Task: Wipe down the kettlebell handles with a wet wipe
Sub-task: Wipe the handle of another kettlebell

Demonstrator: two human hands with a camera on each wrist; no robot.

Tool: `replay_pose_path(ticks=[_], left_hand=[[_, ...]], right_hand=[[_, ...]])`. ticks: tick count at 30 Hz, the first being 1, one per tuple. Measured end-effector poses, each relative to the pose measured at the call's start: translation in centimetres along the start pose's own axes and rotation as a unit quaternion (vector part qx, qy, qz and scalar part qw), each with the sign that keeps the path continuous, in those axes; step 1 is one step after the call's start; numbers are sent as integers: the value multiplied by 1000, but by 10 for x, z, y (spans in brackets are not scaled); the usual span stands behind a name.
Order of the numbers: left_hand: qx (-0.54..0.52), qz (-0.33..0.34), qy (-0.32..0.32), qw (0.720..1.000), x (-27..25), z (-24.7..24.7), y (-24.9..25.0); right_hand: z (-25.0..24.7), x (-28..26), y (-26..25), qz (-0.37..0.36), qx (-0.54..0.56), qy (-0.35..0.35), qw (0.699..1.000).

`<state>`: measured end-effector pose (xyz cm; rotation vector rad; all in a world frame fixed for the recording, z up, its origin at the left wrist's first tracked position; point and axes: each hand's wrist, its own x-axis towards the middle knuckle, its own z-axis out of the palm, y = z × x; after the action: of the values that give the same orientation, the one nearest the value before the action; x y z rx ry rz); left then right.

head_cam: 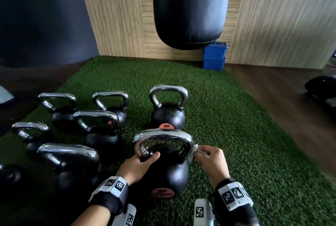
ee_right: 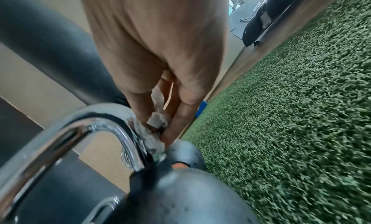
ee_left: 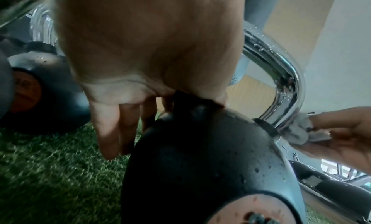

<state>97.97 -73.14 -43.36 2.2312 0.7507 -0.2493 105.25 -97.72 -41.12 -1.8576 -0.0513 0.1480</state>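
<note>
Head view: wipe (head_cam: 195,152) (crumpled) between right-hand fingers (head_cam: 204,150) and handle (head_cam: 163,135).

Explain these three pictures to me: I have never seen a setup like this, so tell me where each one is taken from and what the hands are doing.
No machine here: a person wears three cameras, one on the head and one on each wrist band. The head view looks down at chrome-handled kettlebells standing on green turf, with a black punching bag hanging behind. The left hand grips the left leg of the nearest kettlebell's handle to steady it. The right hand pinches a crumpled wet wipe against the handle's right leg, near the black body. The two wrist views show the same thing close up: the wipe against chrome, droplets on the metal.
</note>
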Motion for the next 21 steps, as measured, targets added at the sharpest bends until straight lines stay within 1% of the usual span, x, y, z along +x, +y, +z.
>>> replay_pose_path(ticks=[3, 6, 8, 9, 11, 13, 14, 16, 17, 19, 21], left_hand=[[89, 4, -18, 996, -7, -5, 6], [191, 9, -46, 980, -19, -19, 16], [235, 37, -67, 969, -28, -34, 24], [228, 61, -78, 969, -31, -42, 27], [158, 122, -84, 976, -39, -55, 33], [31, 188, -63, 980, -49, -64, 45], [-45, 213, -59, 974, -55, -66, 52], [-173, 235, -75, 954, -66, -67, 65], [-210, 238, -84, 944, -70, -67, 70], [-253, 250, -109, 928, -78, -65, 78], [-279, 267, -136, 912, -82, -63, 80]], right_hand=[[8, -3, 5, 9, -29, -29, 999], [6, -3, 8, 14, -41, -43, 998], [-6, -5, 6, 16, -77, -60, 995], [-11, -6, 4, 16, -89, -76, 993], [-20, -10, -6, 11, -76, -121, 990], [-24, -17, -25, -14, -32, -157, 987], [-25, -21, -36, -37, -12, -166, 985], [-26, -30, -57, -107, 7, -176, 979], [-26, -35, -66, -140, 6, -178, 974], [-25, -43, -78, -179, 14, -174, 968], [-20, -49, -85, -212, 12, -145, 966]])
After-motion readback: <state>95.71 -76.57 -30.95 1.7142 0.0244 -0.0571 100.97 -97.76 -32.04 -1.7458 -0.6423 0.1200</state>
